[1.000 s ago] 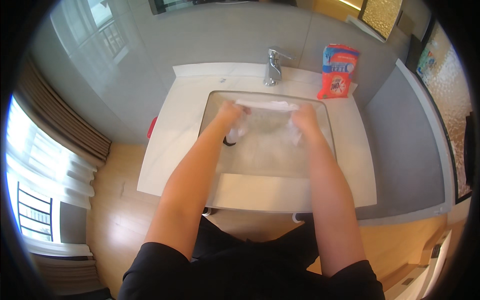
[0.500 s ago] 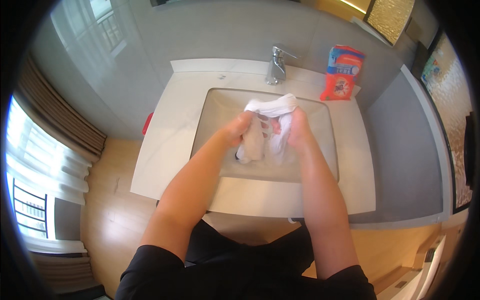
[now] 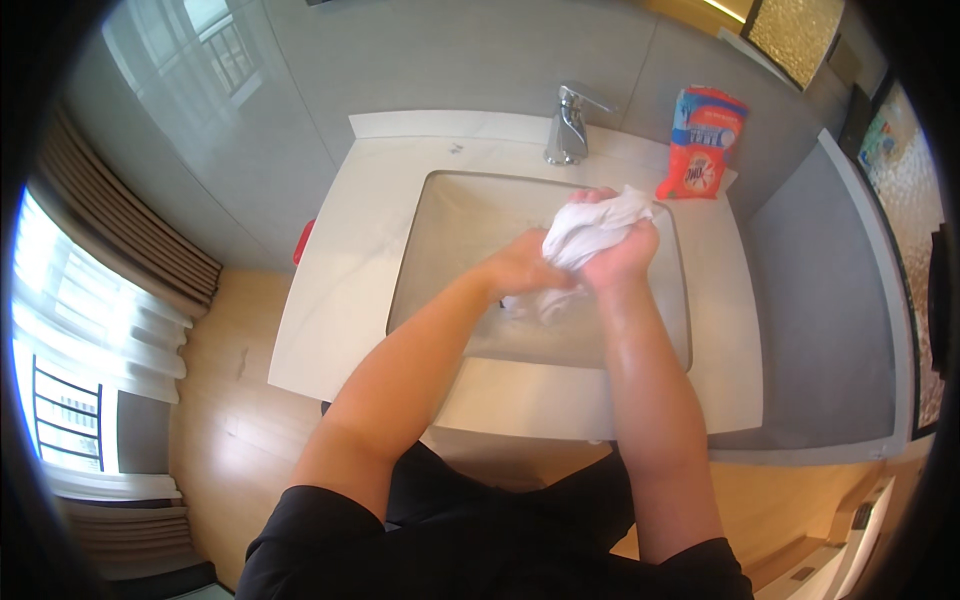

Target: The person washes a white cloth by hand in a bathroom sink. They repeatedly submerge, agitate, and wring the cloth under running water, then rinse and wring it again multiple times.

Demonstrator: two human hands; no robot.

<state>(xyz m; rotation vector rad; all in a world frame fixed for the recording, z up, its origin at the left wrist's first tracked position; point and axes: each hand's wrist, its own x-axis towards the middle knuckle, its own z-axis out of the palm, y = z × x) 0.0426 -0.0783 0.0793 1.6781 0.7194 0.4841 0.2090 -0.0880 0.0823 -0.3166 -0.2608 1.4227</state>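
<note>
A wet, bunched white cloth (image 3: 598,228) is between my two hands above the washbasin (image 3: 440,215). My right hand (image 3: 625,258) cups it from the right, palm turned up and fingers wrapped round it. Pressed against the cloth's lower left side is my left hand (image 3: 525,265), slightly smeared by motion, its fingertips partly hidden. Below the hands, more white fabric (image 3: 548,303) lies in cloudy water, with a small dark spot near its left end. Whether it joins the held bundle, I cannot tell.
A chrome mixer tap (image 3: 567,130) rises behind the basin. On the back right of the pale marbled counter (image 3: 345,260) stands a red and blue detergent bag (image 3: 702,145). A grey partition (image 3: 830,310) borders the right side; a red object (image 3: 304,242) shows beyond the left edge.
The cloth was stretched between both hands and hanging down; now it is gathered into a bundle in my right hand. My left hand has moved right, towards it.
</note>
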